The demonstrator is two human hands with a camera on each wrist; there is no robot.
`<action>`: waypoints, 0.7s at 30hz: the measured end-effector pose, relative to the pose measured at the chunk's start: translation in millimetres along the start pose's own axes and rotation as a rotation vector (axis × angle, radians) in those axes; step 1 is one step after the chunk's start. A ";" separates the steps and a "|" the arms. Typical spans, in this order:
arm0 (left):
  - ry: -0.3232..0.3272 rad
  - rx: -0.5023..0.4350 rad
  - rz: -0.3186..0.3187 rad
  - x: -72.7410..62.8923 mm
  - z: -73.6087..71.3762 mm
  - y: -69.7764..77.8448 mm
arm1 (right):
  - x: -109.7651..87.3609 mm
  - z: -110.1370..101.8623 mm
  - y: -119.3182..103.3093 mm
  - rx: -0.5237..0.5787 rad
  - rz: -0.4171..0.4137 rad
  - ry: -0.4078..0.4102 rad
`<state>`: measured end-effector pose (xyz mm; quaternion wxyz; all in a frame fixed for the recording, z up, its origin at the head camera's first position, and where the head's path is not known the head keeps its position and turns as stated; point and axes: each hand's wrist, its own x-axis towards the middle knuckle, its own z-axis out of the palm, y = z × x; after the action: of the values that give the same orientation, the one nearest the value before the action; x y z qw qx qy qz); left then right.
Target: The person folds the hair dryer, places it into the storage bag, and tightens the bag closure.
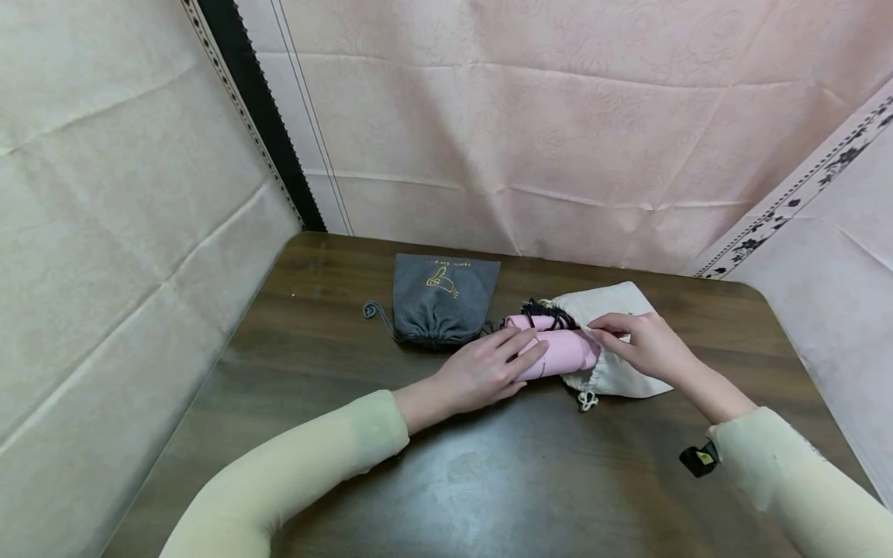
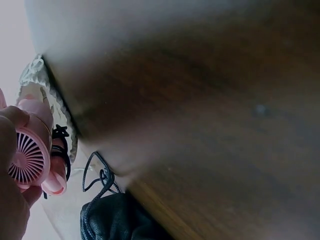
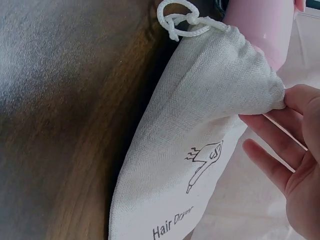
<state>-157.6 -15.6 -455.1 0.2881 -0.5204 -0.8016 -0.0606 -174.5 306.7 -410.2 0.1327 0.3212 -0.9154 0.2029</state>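
A pink hair dryer (image 1: 563,353) lies at the mouth of a white drawstring bag (image 1: 617,377), its front end just inside the opening. My left hand (image 1: 483,369) grips the dryer's rear, where a round slotted grille (image 2: 29,157) shows in the left wrist view. Black cord (image 2: 61,150) is wound around the pink handle (image 2: 56,181) beside the barrel. With thumb and forefinger, my right hand (image 1: 645,345) pinches the rim of the bag's mouth. The right wrist view shows the print "Hair Dryer" and a dryer drawing on the bag's side, plus its knotted white drawstring (image 3: 179,20).
Left of the dryer, a dark grey drawstring bag (image 1: 446,291) with a gold print lies on the brown wooden table (image 1: 446,480), its cord (image 1: 377,311) curling out to the left. Pale cloth (image 1: 558,139) hangs behind the table and along both sides.
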 end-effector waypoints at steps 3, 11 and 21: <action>0.008 0.003 0.003 1.4 2.6 1.3 | 2.5 -0.2 -0.6 -0.006 0.004 0.011; 0.022 0.032 0.047 5.8 9.5 8.4 | 13.8 2.3 -3.8 0.023 0.018 0.027; 0.014 0.013 0.040 9.6 14.6 13.2 | 18.2 7.3 -7.9 0.043 0.021 0.070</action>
<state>-154.7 3.8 -464.8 0.2982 -0.5342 -0.7892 -0.0533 -184.0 288.0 -407.6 0.1558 0.3072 -0.9088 0.2352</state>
